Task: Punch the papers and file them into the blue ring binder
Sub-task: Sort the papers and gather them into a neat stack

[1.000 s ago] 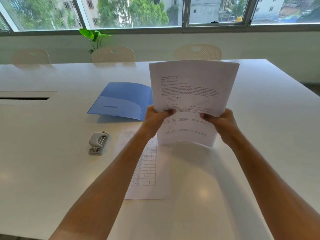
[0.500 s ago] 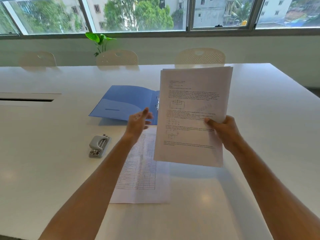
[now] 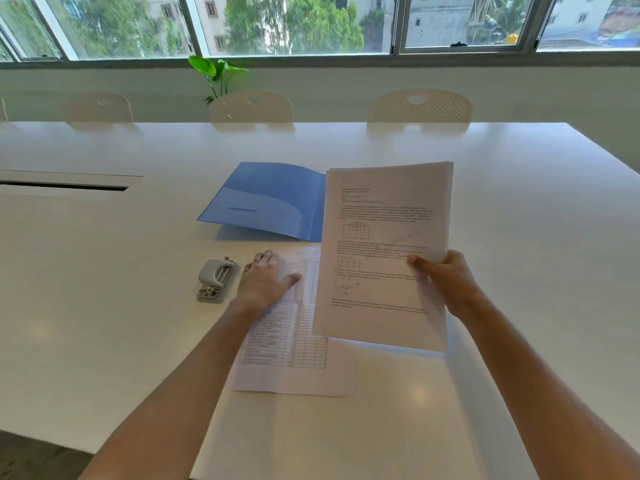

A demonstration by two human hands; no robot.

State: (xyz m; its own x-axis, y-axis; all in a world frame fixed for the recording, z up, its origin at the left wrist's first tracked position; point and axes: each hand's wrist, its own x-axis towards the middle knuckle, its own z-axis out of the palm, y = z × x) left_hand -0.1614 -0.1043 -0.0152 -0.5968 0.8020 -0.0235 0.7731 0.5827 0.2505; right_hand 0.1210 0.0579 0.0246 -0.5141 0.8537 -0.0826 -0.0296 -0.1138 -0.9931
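Note:
My right hand (image 3: 446, 280) grips the right edge of a stack of printed papers (image 3: 381, 251), held tilted above the white table (image 3: 104, 306). The stack hides the right half of the blue ring binder (image 3: 263, 200), which lies open behind it. My left hand (image 3: 265, 280) rests flat, fingers apart, on a printed table sheet (image 3: 294, 358) lying on the table. A grey hole punch (image 3: 216, 278) stands just left of that hand, not touched.
Several pale chairs (image 3: 251, 107) line the table's far edge under the windows, with a green plant (image 3: 214, 72) behind them. A dark cable slot (image 3: 62, 187) is set into the table at the left.
My left hand let go of the stack and came down flat onto the sheet on the table. The stack lowered and now hangs from my right hand alone.

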